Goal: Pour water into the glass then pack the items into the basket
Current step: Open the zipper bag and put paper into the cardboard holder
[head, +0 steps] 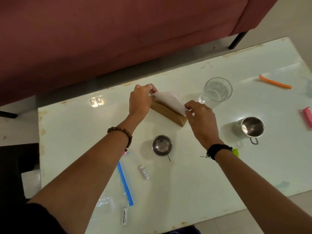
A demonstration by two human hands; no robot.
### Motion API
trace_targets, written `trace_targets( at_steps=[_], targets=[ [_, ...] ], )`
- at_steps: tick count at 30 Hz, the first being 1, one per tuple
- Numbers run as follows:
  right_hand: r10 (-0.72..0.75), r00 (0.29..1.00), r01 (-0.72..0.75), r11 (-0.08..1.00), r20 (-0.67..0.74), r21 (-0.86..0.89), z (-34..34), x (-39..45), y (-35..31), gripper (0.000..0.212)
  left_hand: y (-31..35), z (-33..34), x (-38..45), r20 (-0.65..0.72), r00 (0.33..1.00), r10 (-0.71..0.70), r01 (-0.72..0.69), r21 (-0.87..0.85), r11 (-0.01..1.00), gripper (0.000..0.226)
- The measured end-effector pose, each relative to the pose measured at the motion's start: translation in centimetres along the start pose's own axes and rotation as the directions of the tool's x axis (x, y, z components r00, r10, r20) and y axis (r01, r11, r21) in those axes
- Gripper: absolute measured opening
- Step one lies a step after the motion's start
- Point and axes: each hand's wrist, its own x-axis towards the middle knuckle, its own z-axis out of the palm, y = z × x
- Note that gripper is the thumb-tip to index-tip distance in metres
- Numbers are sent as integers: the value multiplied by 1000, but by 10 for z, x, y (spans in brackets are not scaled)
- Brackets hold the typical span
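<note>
A clear glass [217, 92] holding water stands on the white table [185, 183], right of centre. My left hand [141, 100] and my right hand [200, 119] each pinch an end of a white paper napkin [168, 100] that stands in a wooden holder [168, 114]. Two steel cups rest nearer to me: a small one [161, 146] in the middle and a larger one [251, 128] with a handle at the right. No basket is in view.
A zip bag with a blue strip [125, 183], two white batteries [144, 172] [124, 217], an orange clip [275, 81], a pink object [308, 117] and a green piece [236, 152] lie on the table. A maroon sofa [101, 39] runs along the far side.
</note>
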Motion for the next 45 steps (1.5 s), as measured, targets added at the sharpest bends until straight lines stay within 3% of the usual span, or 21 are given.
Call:
trace_targets(
  at_steps=[7, 10, 12, 13, 15, 17, 19, 21, 24, 28, 39, 45],
  targets=[
    [24, 998, -26, 999, 54, 36, 18, 6, 10, 16, -15, 15, -7, -54, 998, -19, 16, -48, 999, 17],
    [34, 997, -40, 996, 75, 85, 22, 4, 13, 18, -8, 16, -18, -138, 977, -165, 116, -307, 945, 19],
    [33, 999, -36, 994, 29, 106, 24, 4, 15, 20, -1, 17, -28, -146, 924, -353, 235, -510, 827, 18],
    [43, 999, -42, 991, 2, 126, 24, 4, 16, 24, 3, 19, -33, -93, 886, -455, 315, -599, 736, 17],
    [68, 998, -65, 979, -7, 191, 23, 10, 17, 35, 10, 23, -42, 149, 792, -592, 505, -704, 500, 18],
    [104, 992, -120, 954, 72, 277, 21, 19, 18, 46, 18, 27, -52, 410, 715, -566, 670, -633, 388, 36],
    [142, 964, -214, 914, 223, 345, 19, 26, 18, 54, 27, 29, -60, 566, 678, -470, 735, -498, 461, 56],
    [137, 934, -255, 902, 331, 347, 20, 29, 19, 56, 34, 31, -62, 591, 698, -403, 696, -430, 575, 64],
    [102, 925, -239, 906, 366, 350, 22, 23, 18, 53, 37, 32, -58, 559, 767, -316, 598, -444, 667, 56],
    [104, 923, -264, 873, 371, 411, 24, 13, 18, 56, 37, 28, -54, 545, 802, -243, 505, -403, 763, 53],
    [63, 917, -232, 887, 394, 398, 18, 8, 18, 60, 32, 29, -56, 568, 799, -195, 446, -344, 826, 57],
    [83, 929, -224, 902, 361, 368, 19, 3, 18, 65, 30, 25, -62, 491, 846, -209, 435, -406, 804, 56]
  ],
)
